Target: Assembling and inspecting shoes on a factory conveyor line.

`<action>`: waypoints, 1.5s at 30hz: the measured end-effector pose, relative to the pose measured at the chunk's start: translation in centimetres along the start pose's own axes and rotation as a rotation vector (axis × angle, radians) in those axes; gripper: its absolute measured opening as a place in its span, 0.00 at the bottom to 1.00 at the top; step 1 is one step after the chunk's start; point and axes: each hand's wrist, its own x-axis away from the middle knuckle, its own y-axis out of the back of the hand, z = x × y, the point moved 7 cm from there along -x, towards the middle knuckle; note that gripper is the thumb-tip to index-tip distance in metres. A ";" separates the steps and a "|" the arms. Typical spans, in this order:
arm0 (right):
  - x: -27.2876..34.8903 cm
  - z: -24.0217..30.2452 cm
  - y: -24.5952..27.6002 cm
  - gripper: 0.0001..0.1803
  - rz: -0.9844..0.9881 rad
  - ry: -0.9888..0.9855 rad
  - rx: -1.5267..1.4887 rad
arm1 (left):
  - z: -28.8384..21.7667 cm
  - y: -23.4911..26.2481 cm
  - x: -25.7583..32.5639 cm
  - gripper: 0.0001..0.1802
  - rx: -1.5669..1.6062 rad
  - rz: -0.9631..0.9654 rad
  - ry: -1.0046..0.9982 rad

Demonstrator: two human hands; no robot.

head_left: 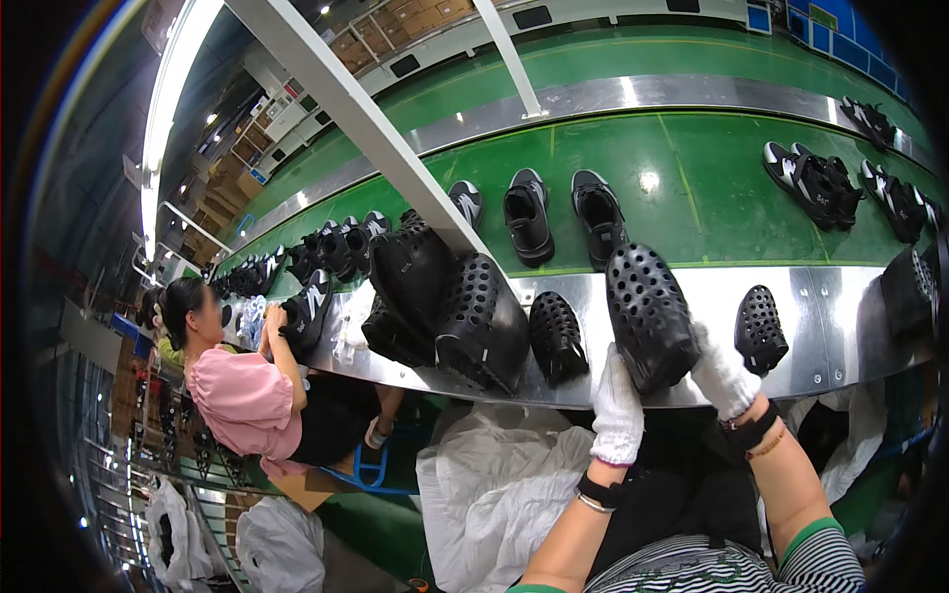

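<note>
Two gloved hands' fingers (white cotton) clasp a perforated black clog point(649, 314) on the steel ledge point(830, 316) beside the green conveyor point(692, 188).

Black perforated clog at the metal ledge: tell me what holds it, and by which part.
Both gloved hands hold the black perforated clog: left hand at its near end, right hand on its right side.
</note>
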 end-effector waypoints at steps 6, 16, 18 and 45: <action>0.1 -2.5 0.6 0.29 0.128 -0.074 -0.364 | -5.8 4.5 -1.7 0.16 -0.214 -0.207 -0.065; -0.4 7.2 0.7 0.45 0.118 -0.182 -0.229 | -1.8 5.9 -6.3 0.38 -0.970 0.137 0.086; -0.5 5.7 1.3 0.45 0.078 -0.146 -0.156 | -1.4 5.6 -6.1 0.31 -0.911 0.126 0.125; -2.9 -0.6 -2.1 0.36 0.103 -0.489 -0.692 | -2.7 3.5 -4.2 0.35 0.170 0.207 0.253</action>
